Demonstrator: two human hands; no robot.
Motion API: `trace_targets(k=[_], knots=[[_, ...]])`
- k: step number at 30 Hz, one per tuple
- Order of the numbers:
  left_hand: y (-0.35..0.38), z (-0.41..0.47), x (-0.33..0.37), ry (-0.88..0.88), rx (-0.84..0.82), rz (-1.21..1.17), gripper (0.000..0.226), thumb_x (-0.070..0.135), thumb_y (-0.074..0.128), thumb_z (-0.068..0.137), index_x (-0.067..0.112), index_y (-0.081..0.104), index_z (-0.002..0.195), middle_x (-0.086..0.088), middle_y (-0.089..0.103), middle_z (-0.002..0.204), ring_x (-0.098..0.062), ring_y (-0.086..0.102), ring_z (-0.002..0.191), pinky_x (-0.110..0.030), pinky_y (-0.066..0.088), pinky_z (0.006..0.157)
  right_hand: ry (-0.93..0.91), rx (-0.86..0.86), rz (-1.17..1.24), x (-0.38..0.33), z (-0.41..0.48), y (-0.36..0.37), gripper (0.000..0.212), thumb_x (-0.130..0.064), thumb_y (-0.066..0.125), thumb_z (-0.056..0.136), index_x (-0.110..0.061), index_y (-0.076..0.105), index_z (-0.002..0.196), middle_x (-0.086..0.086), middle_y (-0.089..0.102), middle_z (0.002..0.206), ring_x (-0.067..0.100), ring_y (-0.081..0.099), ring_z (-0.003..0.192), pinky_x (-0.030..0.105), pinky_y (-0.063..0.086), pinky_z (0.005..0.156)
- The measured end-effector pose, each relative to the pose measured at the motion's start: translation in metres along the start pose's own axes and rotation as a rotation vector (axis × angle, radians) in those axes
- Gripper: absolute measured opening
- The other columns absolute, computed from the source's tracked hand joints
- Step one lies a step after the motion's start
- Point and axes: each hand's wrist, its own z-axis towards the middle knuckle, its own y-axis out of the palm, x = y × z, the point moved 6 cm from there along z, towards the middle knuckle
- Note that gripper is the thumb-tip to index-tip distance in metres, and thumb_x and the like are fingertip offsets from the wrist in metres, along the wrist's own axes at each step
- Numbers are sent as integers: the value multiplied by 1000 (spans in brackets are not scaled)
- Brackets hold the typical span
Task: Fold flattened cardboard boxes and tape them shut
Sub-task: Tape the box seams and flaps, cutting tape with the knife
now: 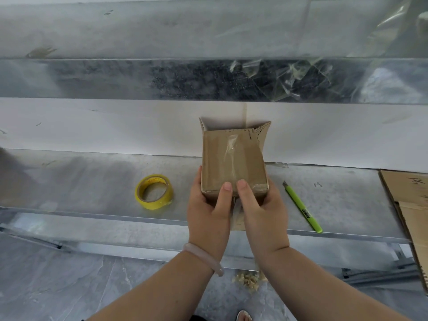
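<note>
A small brown cardboard box (232, 161) stands on the metal workbench (92, 181), its near face crossed by a strip of clear tape. The far flaps stick up open. My left hand (208, 205) grips the box's lower left corner with the thumb on the near face. My right hand (259, 205) grips the lower right corner, its thumb pressed beside the left thumb on the tape. A yellow roll of tape (154, 191) lies on the bench left of the box.
A green utility knife (302, 207) lies right of the box. Flattened cardboard (410, 200) lies at the bench's right end. A white shelf runs behind the box, with crumpled clear film (289, 77) on a darker shelf above. Scraps lie on the grey floor below.
</note>
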Motion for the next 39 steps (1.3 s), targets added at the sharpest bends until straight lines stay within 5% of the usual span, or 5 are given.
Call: trace_targets(k=[11,17,25,32,39], knots=[[-18,-4,-22,261,-74,413,68,55,28,98,9,28,148,-2,40,149,-10,37,138,-24,35,109,-154,-30,-63,21,-3,-8,60,-56,29,95,-19,55,136,-13,65,121,2,58,114,22,49,93],[-13,-3,-23,80,-72,153,63,65,35,92,38,15,145,7,25,157,-6,25,143,-36,28,117,68,-222,39,25,-1,-2,66,-56,28,89,-43,16,153,-31,28,149,-28,28,125,0,26,100],[-26,1,-3,194,-215,407,80,57,54,87,48,4,148,17,38,147,-6,40,134,-24,39,105,20,-308,-6,9,-8,-12,64,-64,35,92,-36,34,150,-19,43,148,-7,36,135,7,33,106],[-46,1,18,95,-31,316,32,46,61,89,46,57,121,8,62,122,-8,57,114,-42,50,97,-166,-496,-406,-27,-6,-24,66,-54,57,90,-67,13,137,-40,25,145,-14,28,134,21,29,109],[-53,-18,7,-179,155,-159,45,45,51,85,27,59,126,6,68,115,-15,65,106,-35,59,68,-323,-1,-583,-25,-12,-83,106,-66,61,65,-46,3,151,-24,5,159,0,8,146,32,17,115]])
